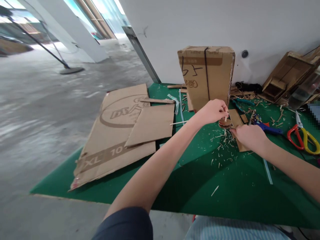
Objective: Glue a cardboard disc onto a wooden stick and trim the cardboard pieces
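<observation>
My left hand (215, 111) is closed in a pinch on a short thin wooden stick (225, 118). The stick's lower end meets the top of a small round cardboard disc (225, 124), which looks layered at its edge. On the right of the disc, my right hand (250, 136) has its fingertips closed at the rim. Under that hand lies a narrow cardboard strip (242, 146). Pale shavings (222, 145) are scattered on the green tabletop below the disc. A longer thin stick (178, 123) rests behind my left forearm.
A tall cardboard box (218, 75) stands against the wall. Flat cardboard sheets (120, 133) overhang the table's left edge. To the right are a blue-handled tool (271, 129), scissors (301, 133), teal-handled pliers (241, 102), a clear bottle (303, 90) and a cardboard construction (282, 75).
</observation>
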### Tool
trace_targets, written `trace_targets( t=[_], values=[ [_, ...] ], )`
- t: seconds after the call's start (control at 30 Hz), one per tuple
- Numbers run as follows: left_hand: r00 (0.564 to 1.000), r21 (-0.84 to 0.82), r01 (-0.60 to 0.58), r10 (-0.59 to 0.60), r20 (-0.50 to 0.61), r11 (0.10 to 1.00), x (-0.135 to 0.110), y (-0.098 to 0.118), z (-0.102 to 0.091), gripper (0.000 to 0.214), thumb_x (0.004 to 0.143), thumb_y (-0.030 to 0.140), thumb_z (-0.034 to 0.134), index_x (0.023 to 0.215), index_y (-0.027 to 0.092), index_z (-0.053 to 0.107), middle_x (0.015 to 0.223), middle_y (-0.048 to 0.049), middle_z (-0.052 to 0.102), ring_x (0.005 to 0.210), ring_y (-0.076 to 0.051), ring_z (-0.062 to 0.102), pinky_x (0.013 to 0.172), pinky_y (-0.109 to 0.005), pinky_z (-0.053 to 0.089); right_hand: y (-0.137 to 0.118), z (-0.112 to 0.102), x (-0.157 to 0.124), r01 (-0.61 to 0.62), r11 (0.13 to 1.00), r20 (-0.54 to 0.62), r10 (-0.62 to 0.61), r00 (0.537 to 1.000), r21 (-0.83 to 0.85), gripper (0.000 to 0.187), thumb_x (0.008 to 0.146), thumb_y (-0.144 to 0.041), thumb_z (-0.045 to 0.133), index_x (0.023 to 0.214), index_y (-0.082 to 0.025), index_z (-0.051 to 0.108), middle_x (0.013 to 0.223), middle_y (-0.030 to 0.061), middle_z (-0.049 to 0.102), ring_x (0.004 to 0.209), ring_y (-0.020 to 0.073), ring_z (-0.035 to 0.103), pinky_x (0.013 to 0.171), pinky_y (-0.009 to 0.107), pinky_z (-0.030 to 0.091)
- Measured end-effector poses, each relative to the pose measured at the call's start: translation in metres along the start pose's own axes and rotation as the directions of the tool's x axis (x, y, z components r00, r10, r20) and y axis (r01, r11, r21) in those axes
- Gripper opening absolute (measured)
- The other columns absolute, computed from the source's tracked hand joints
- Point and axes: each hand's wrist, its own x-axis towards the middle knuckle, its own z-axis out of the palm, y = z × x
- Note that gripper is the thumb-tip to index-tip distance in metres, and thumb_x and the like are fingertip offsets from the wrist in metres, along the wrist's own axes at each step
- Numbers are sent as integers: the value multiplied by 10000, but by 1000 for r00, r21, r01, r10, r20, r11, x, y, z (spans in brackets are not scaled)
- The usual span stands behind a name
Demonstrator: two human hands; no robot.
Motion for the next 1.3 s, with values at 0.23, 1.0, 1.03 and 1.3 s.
trace_targets(
  t=[0.23, 1.0, 1.03, 1.3],
  values=[
    [1000, 56, 25, -24, -10, 998, -1, 4, -2, 45, 769, 196, 580, 740, 161, 574, 734, -49, 715, 650, -143, 629, 607, -275, 414, -7, 9, -1, -36, 998, 79, 31, 996, 59, 609, 1003, -432, 237, 813, -99, 709, 758, 178, 700, 714, 275, 707, 546, 303, 460],
    [998, 28, 24, -22, -57, 999, -1, -1, 1, 82, 757, 241, 603, 757, 161, 582, 752, -53, 720, 674, -141, 631, 627, -268, 421, -9, 14, -15, 22, 999, 79, -25, 997, 43, 552, 1007, -402, 262, 865, -125, 718, 774, 164, 718, 715, 268, 710, 563, 307, 448],
    [998, 30, 19, -17, -61, 999, -1, -1, 1, 85, 758, 243, 601, 757, 161, 582, 755, -55, 720, 676, -142, 632, 628, -269, 422, -8, 17, -15, 7, 999, 52, -9, 999, 38, 566, 1007, -417, 251, 863, -124, 713, 762, 163, 716, 708, 267, 709, 552, 297, 433],
    [999, 24, 15, -13, -52, 1000, 0, -2, 2, 134, 776, 296, 596, 740, 169, 575, 740, -48, 718, 640, -129, 615, 598, -267, 415, 1, 23, -7, -22, 1000, -54, 23, 998, 16, 614, 1006, -445, 196, 840, -110, 683, 742, 164, 710, 668, 252, 700, 525, 269, 378]
  ],
)
